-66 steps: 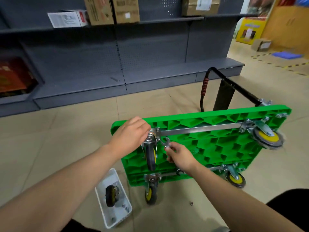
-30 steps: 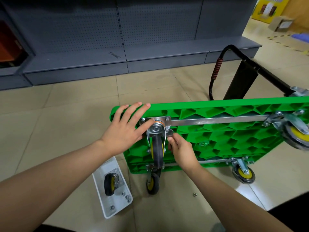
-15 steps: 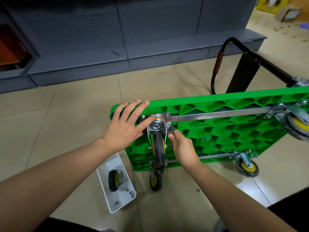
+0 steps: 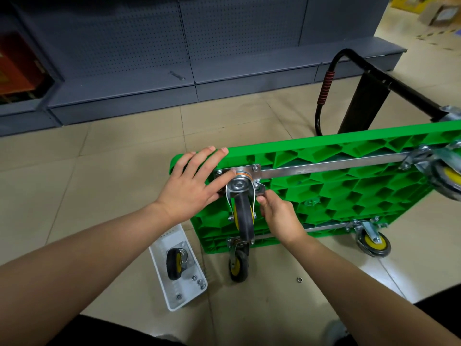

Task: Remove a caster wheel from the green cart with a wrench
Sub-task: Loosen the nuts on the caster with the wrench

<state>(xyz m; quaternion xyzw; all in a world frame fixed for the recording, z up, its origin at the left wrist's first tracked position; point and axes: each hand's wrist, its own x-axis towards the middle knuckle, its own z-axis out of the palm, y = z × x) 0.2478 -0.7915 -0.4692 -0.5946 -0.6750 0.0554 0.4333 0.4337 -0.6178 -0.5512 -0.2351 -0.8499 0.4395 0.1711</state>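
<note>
Only the head cam here, so one angle. The green cart [image 4: 349, 186] is tipped on its side on the tile floor, underside facing me, handle off to the back right. The caster wheel [image 4: 243, 211] I'm after is at the upper left corner of the underside, its wheel hanging down toward me with its long axis running top to bottom.

My left hand [image 4: 192, 186] lies flat and open, fingers spread over the cart's top edge, thumb resting against the caster's mounting plate [image 4: 239, 171]. My right hand [image 4: 279, 216] comes up from below right of the wheel, fingertips pinched together at the plate's lower right corner. I think there's a small wrench [image 4: 260, 189] in that pinch, but it's mostly hidden by my fingers, so not 100% sure.

So the fastener sits just above my right fingertips, and that's clearly the nearer hand for turning it. Left just braces.

A white tray [image 4: 159, 260] by my left forearm already holds a spare wheel [image 4: 174, 264] and some nuts; one loose nut [image 4: 299, 279] is on the floor.
</note>
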